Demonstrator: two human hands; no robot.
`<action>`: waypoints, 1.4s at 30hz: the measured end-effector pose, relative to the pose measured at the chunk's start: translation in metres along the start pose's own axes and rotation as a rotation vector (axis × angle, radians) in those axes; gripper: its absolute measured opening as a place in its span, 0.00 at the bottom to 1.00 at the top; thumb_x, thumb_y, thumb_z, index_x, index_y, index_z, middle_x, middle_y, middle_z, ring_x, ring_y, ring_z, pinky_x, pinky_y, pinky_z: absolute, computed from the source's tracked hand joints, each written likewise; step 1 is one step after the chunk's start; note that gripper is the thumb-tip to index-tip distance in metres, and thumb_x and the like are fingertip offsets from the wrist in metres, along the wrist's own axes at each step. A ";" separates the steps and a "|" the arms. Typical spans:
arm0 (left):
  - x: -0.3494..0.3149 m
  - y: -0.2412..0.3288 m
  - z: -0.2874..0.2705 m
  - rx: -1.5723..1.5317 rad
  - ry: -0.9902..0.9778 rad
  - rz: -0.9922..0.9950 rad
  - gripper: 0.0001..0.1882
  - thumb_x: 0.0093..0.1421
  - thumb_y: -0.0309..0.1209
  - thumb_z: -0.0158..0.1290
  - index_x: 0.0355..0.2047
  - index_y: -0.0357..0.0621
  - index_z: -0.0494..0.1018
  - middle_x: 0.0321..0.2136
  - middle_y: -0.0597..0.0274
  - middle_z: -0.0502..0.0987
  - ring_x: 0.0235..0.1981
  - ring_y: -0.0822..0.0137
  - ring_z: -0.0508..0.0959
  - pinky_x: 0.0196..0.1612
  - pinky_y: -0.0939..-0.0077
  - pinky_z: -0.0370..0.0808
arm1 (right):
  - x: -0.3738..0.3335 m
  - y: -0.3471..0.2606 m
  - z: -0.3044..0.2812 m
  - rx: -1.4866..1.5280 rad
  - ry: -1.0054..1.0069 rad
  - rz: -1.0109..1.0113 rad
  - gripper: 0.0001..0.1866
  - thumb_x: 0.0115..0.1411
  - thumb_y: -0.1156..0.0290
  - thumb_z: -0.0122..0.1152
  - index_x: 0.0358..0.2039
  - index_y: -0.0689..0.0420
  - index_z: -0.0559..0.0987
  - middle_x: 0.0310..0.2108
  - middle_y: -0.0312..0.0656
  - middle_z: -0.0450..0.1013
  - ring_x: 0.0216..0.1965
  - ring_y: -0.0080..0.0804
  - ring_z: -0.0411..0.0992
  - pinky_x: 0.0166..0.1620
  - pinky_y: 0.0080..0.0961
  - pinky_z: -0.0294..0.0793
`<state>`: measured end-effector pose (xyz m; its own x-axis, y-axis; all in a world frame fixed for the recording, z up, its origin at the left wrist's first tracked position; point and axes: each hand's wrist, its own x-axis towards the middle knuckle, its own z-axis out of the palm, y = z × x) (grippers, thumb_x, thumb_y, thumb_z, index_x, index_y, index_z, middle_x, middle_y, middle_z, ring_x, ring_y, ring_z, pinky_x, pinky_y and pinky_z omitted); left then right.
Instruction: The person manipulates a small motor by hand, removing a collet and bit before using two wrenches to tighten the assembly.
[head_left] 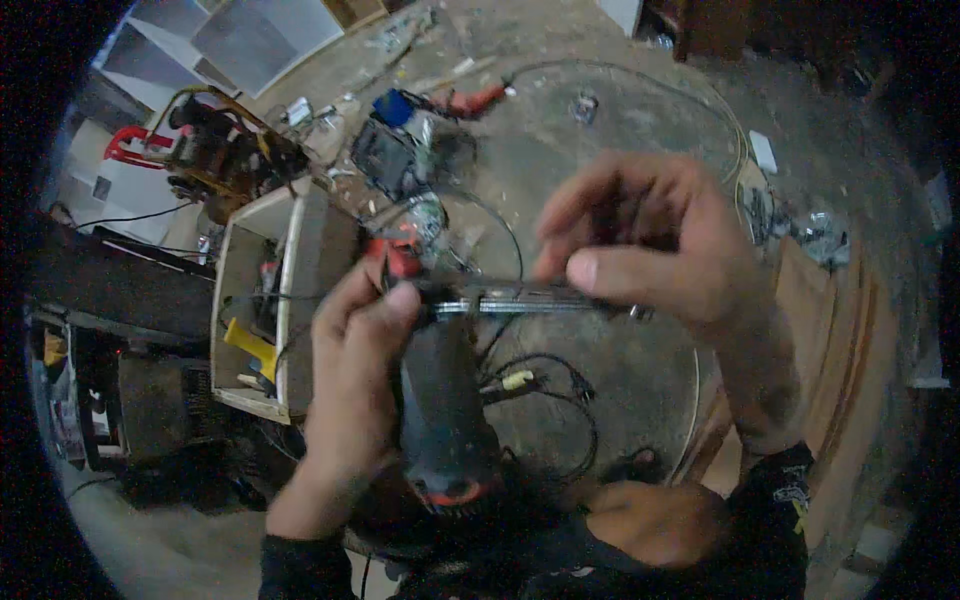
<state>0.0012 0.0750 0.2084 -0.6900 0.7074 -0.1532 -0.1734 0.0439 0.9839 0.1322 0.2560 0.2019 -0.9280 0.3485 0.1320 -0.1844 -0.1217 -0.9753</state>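
Note:
My left hand (362, 345) is closed around the head of a dark power tool (445, 395), near its red part (397, 258). The tool's body runs down toward me and ends in a vented cap with red trim. Crosswise at its head lies a long, thin silver metal piece (535, 306); its exact kind is unclear. Above the right-hand part of that metal, my right hand (660, 240) hovers with loosely bent fingers and the thumb apart from them. Some motion blur softens the fingers, and nothing shows between them.
Left of my hands stands a wooden box (290, 300) holding a yellow-handled tool (250, 348). Beyond it are a rusty machine (225, 150), a dark tool case (385, 155) and an orange-red power tool (470, 102). A cable with a yellow connector (518, 380) loops below; boards (835, 330) lie right.

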 end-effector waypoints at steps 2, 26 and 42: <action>0.008 0.047 0.000 0.043 -0.039 0.135 0.14 0.57 0.33 0.47 0.40 0.38 0.71 0.33 0.63 0.74 0.34 0.75 0.73 0.40 0.80 0.70 | 0.015 -0.043 0.006 -0.091 0.034 -0.073 0.12 0.49 0.73 0.61 0.34 0.64 0.77 0.28 0.40 0.77 0.30 0.19 0.74 0.30 0.15 0.72; -0.014 -0.022 -0.126 -0.833 -0.403 -0.463 0.23 0.51 0.42 0.48 0.41 0.36 0.64 0.36 0.51 0.71 0.38 0.59 0.76 0.36 0.65 0.77 | 0.039 0.063 0.087 -0.269 -0.193 0.153 0.11 0.50 0.66 0.67 0.32 0.59 0.83 0.23 0.38 0.75 0.27 0.23 0.70 0.32 0.21 0.65; -0.004 -0.039 -0.127 -0.725 -0.309 -0.407 0.29 0.39 0.48 0.52 0.34 0.36 0.63 0.30 0.50 0.70 0.33 0.61 0.72 0.38 0.73 0.68 | 0.053 0.079 0.089 -0.227 -0.218 0.115 0.12 0.50 0.63 0.68 0.28 0.59 0.83 0.20 0.37 0.74 0.23 0.23 0.68 0.28 0.21 0.62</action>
<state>-0.0788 -0.0191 0.1589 -0.2757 0.8978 -0.3435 -0.8391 -0.0504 0.5416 0.0395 0.1820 0.1473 -0.9905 0.1341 0.0294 -0.0201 0.0699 -0.9973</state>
